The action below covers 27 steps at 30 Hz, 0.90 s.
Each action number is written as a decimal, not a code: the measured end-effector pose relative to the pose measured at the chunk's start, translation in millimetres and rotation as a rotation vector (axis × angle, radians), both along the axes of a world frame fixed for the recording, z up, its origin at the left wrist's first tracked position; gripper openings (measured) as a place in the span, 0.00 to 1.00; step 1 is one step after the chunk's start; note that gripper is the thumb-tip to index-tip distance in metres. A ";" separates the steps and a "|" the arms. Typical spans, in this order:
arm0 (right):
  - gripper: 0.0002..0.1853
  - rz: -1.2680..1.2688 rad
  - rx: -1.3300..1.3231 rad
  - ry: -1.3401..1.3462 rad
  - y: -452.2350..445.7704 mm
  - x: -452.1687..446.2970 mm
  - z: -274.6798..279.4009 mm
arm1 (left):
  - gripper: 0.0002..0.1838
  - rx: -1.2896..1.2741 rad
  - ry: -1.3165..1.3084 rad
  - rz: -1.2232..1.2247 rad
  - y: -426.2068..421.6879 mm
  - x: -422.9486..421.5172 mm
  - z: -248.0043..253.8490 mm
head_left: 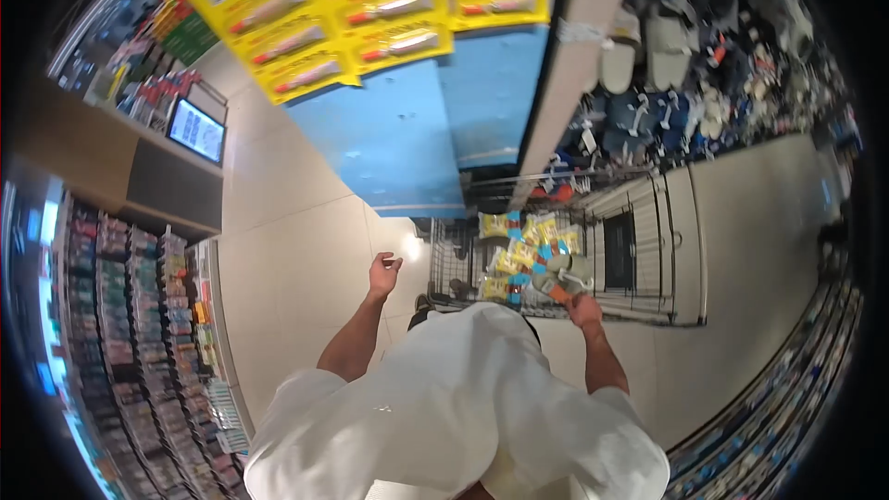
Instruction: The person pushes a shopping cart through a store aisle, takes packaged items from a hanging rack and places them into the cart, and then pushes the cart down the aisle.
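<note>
My right hand [583, 309] is closed on the edge of a pair of grey-green slippers [565, 270] with an orange tag, at the near side of a wire shopping cart [639, 317]. Beneath and beside the slippers, several yellow-and-blue packets [523, 255] lie in the cart. Off to the left, my left hand [384, 273] hangs over the tiled floor, fingers loosely bent and apart, with nothing in it.
Ahead hangs a display of small tubes on yellow cards [394, 9] above blue panels [380, 139]. Racks of slippers [648, 65] stand at the right. A lit screen [197, 128] on a counter and shelves of small goods [139, 315] are at the left.
</note>
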State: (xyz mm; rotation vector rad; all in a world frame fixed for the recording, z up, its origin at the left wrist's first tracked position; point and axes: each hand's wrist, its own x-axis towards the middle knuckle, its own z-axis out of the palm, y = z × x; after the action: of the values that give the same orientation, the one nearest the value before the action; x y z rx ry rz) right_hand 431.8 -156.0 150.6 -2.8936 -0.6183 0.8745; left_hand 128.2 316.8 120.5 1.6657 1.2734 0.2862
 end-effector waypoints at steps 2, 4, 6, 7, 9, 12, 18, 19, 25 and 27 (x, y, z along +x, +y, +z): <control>0.23 -0.018 0.028 0.082 -2.8 3.4 -7.4 | 0.25 -0.193 0.081 -0.135 -22.1 -20.0 -22.1; 0.22 -0.039 0.048 0.119 6.0 2.9 16.2 | 0.28 -0.299 0.206 -0.225 -57.5 -29.7 -16.8; 0.22 -0.027 0.065 0.148 1.6 5.0 14.1 | 0.29 -0.429 0.236 -0.247 -91.0 -36.6 -11.4; 0.22 -0.031 0.069 0.173 0.5 7.6 14.2 | 0.31 -0.489 0.265 -0.269 -106.3 -38.5 -10.9; 0.23 -0.031 0.076 0.220 0.8 11.5 17.9 | 0.32 -0.543 0.317 -0.317 -127.3 -44.3 -17.5; 0.23 -0.025 0.086 0.263 -0.7 13.8 23.5 | 0.33 -0.483 0.372 -0.376 -146.2 -46.8 -35.7; 0.28 0.082 0.065 0.266 -6.1 17.1 6.9 | 0.40 -0.298 0.263 -0.365 -152.5 -12.4 -65.7; 0.28 0.104 0.087 0.245 -9.2 15.2 -8.3 | 0.41 -0.337 0.332 -0.370 -153.6 -2.4 -51.4; 0.28 0.114 0.104 0.228 -11.6 14.5 -8.3 | 0.30 -0.019 0.484 -0.468 -167.2 5.2 -8.7; 0.27 0.110 0.062 0.210 -11.0 12.7 -2.3 | 0.22 0.204 0.315 -0.387 -176.6 -1.0 -13.8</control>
State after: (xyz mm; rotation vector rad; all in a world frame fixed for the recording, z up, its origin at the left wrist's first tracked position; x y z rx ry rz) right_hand 444.4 -167.1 148.3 -2.6870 -0.7745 1.1324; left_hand 127.3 140.2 106.8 2.1535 1.1398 -0.0879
